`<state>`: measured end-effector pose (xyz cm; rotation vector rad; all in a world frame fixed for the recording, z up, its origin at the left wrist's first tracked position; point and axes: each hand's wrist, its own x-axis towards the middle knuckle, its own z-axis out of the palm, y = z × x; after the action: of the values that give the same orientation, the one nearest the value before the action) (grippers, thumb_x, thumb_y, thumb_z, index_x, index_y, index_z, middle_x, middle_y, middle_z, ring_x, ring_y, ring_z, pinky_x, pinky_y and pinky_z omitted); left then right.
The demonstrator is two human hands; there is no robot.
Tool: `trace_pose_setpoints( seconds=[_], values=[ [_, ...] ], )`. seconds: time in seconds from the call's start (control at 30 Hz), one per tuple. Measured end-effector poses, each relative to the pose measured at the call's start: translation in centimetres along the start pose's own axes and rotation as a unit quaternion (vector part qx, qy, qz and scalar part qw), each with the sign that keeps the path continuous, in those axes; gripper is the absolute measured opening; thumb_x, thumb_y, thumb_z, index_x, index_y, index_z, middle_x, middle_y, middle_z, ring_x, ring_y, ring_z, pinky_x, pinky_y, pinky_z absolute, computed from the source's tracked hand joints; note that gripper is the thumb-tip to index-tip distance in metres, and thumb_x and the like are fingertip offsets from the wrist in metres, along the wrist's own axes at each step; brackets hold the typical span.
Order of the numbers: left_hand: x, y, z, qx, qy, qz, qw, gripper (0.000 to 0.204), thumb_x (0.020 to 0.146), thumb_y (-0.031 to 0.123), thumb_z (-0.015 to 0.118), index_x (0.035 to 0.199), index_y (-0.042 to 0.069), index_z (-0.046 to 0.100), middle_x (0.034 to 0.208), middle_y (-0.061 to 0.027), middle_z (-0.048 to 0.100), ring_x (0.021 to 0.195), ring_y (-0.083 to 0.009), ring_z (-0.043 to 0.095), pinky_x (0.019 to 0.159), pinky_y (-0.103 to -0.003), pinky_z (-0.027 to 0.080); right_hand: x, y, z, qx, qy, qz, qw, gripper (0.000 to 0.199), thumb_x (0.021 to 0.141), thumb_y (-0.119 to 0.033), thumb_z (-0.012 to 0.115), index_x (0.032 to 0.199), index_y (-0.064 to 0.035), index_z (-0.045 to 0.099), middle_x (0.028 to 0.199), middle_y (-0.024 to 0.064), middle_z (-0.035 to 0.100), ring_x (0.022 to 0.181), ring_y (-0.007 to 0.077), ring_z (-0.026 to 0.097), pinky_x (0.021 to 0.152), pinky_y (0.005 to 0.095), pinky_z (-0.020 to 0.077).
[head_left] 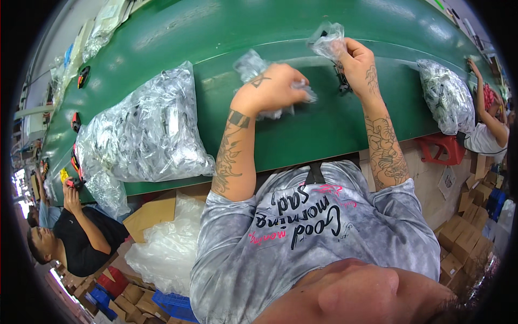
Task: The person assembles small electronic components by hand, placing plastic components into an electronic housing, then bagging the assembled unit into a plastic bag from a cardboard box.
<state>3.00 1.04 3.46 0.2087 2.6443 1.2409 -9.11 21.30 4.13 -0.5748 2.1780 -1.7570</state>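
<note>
My right hand (357, 67) pinches a small clear plastic bag (325, 43) above the green table; a dark bit shows inside it. Small black parts (343, 81) hang or lie just below that hand; which of the two I cannot tell. To its left, my left hand (272, 89) is curled over crumpled clear plastic bags (251, 63), which stick out on both sides of it. That hand is slightly smeared by motion, and how many bags it has is hidden.
A big clear sack of small packed bags (154, 129) lies left on the green table (270, 27). Another full sack (445, 94) stands right, by a red stool (441, 150). Red-and-black tools (76, 122) line the left. Co-workers sit at both sides; cardboard boxes (458, 235) fill the floor.
</note>
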Motion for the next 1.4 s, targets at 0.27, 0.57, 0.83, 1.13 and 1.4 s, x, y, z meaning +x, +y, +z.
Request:
trace_pose_setpoints(
  seconds=[0.27, 0.57, 0.83, 1.13, 1.4],
  values=[
    [1.2, 1.6, 1.1, -0.300, 0.219, 0.040, 0.928, 0.036, 0.086, 0.015, 0.077, 0.116, -0.004, 0.070, 0.089, -0.0033, 0.070, 0.086, -0.0097, 0.064, 0.075, -0.025, 0.052, -2.3, -2.5, -1.5, -0.059, -0.087, 0.031, 0.994, 0.022, 0.097, -0.018, 0.068, 0.109, 0.0004, 0.073, 0.079, -0.0019, 0.066, 0.068, 0.0035, 0.055, 0.058, 0.0222, 0.0447],
    [3.5, 2.1, 4.3, -0.444, 0.298, -0.009, 0.845, 0.011, 0.090, 0.005, 0.072, 0.097, -0.002, 0.067, 0.078, -0.0043, 0.067, 0.058, -0.0075, 0.057, 0.053, -0.024, 0.046, -4.6, -2.8, -3.1, -0.121, -0.058, 0.086, 0.987, 0.028, 0.098, -0.020, 0.067, 0.111, 0.0037, 0.071, 0.082, 0.0058, 0.070, 0.068, 0.0088, 0.066, 0.054, 0.0224, 0.0503],
    [3.6, 0.8, 4.7, -0.625, 0.213, 0.032, 0.751, 0.008, 0.095, 0.006, 0.066, 0.100, 0.001, 0.061, 0.081, -0.0063, 0.066, 0.055, -0.0111, 0.056, 0.048, -0.027, 0.046, -4.3, -2.1, -5.8, -0.064, 0.022, 0.018, 0.998, 0.027, 0.096, -0.020, 0.064, 0.076, -0.0016, 0.066, 0.065, 0.0011, 0.059, 0.056, 0.0061, 0.052, 0.049, 0.0229, 0.0374],
    [3.8, 1.1, 4.5, -0.595, 0.180, -0.014, 0.784, 0.028, 0.094, 0.010, 0.065, 0.119, 0.003, 0.054, 0.087, -0.0087, 0.065, 0.055, -0.0122, 0.055, 0.046, -0.028, 0.044, -2.7, -1.2, -9.3, -0.103, 0.225, -0.146, 0.958, 0.036, 0.090, -0.010, 0.061, 0.059, -0.0063, 0.045, 0.058, -0.0051, 0.042, 0.054, 0.0060, 0.036, 0.050, 0.0272, 0.0287],
    [3.7, 0.0, 4.0, -0.628, 0.195, -0.016, 0.753, 0.031, 0.094, 0.011, 0.066, 0.120, 0.003, 0.053, 0.087, -0.0091, 0.063, 0.054, -0.0138, 0.054, 0.047, -0.030, 0.045, -0.9, 0.1, -12.1, -0.185, 0.239, -0.137, 0.943, 0.036, 0.091, -0.014, 0.062, 0.061, -0.0025, 0.046, 0.058, -0.0071, 0.037, 0.056, 0.0046, 0.033, 0.051, 0.0281, 0.0277]
  ],
)
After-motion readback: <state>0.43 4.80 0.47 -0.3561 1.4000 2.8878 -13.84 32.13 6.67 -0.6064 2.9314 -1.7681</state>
